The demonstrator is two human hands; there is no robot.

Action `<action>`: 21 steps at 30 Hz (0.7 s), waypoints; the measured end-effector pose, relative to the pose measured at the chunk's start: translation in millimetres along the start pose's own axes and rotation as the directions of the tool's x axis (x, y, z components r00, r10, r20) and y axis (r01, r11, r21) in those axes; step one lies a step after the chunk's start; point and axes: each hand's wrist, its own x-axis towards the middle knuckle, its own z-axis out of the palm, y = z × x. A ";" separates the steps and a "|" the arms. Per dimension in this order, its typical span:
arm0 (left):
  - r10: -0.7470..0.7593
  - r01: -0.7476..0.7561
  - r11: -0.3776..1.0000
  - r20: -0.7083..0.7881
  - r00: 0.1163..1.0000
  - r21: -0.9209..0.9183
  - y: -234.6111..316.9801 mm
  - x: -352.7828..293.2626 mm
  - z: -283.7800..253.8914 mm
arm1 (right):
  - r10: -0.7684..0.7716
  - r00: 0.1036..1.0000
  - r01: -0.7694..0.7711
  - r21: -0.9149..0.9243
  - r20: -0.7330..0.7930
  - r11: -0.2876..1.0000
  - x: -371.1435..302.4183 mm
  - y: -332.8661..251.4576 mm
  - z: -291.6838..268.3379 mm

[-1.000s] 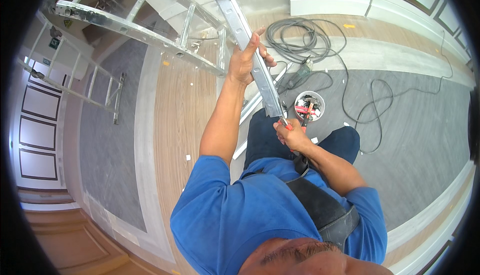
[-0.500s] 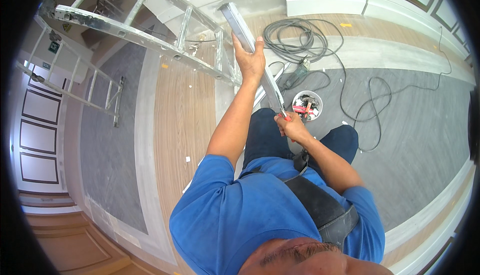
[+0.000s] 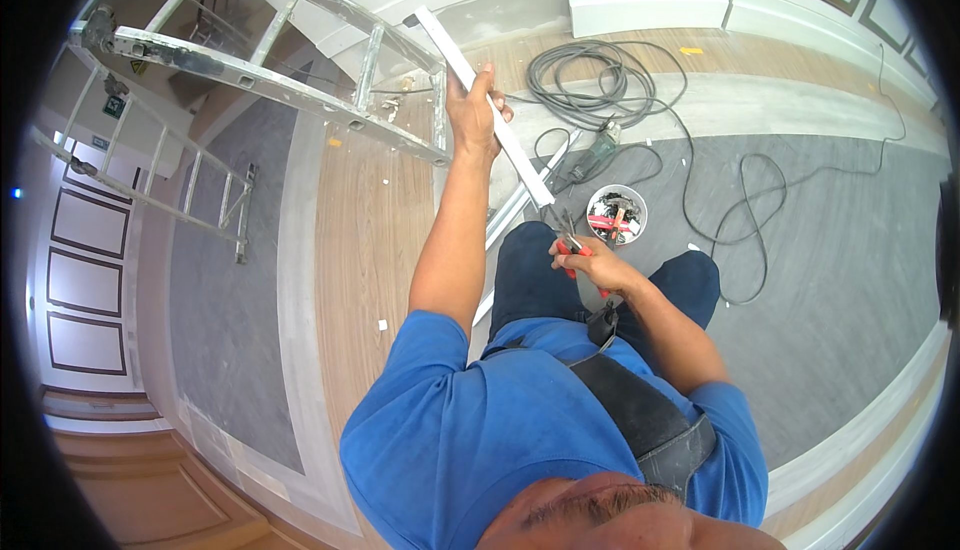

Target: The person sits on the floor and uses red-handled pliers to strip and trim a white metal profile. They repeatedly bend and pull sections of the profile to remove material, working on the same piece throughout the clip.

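Note:
My left hand (image 3: 474,118) is wrapped round a long white channel strip (image 3: 518,158), which slants from the ladder's foot down toward my knees. Its smooth white face is turned up. In my right hand (image 3: 604,268) is a pair of red-handled snips (image 3: 572,247), with the handles spread and the dark jaws close to the strip's lower end. Whether the jaws touch the strip I cannot tell. Just right of the snips, a white bucket (image 3: 642,212) on the floor holds dark bits and red-handled tools.
An aluminium ladder (image 3: 270,85) leans in at upper left, with another ladder (image 3: 190,215) beyond it. A green power tool (image 3: 600,150) lies beside a coiled dark cable (image 3: 590,75), whose loops trail right over the grey floor. More white strips (image 3: 510,212) lie by my left knee.
The strip has turned from its grooved side to its flat white face, and my left hand has shifted slightly left. The snips' handles now show spread apart, near the strip's lower end.

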 end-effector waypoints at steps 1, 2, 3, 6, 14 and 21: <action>-0.007 0.007 1.000 0.018 1.000 -0.003 0.4 -2.8 1.3 | -0.027 0.999 0.027 -0.007 0.023 1.000 -2.0 -5.9 0.2; -0.011 0.011 1.000 0.028 1.000 -0.004 0.6 -5.2 2.9 | -0.026 0.999 0.026 0.004 0.028 1.000 -4.3 -11.3 0.9; -0.010 0.011 1.000 0.040 0.999 -0.015 0.3 -7.4 4.8 | -0.032 0.999 0.032 0.008 0.036 0.999 -6.1 -16.1 1.7; -0.010 0.012 0.999 0.052 0.999 -0.032 -0.6 -12.3 9.4 | -0.033 0.999 0.033 -0.013 0.021 0.999 -9.0 -26.8 3.2; 0.028 -0.025 0.999 0.077 0.997 -0.041 -3.2 -22.0 17.8 | -0.034 0.999 0.033 -0.036 -0.014 0.999 -6.9 -36.8 0.9; 0.076 -0.075 0.997 0.076 0.994 -0.022 3.4 -27.7 21.2 | -0.021 0.999 0.019 -0.046 -0.033 0.999 -10.1 -41.8 -0.6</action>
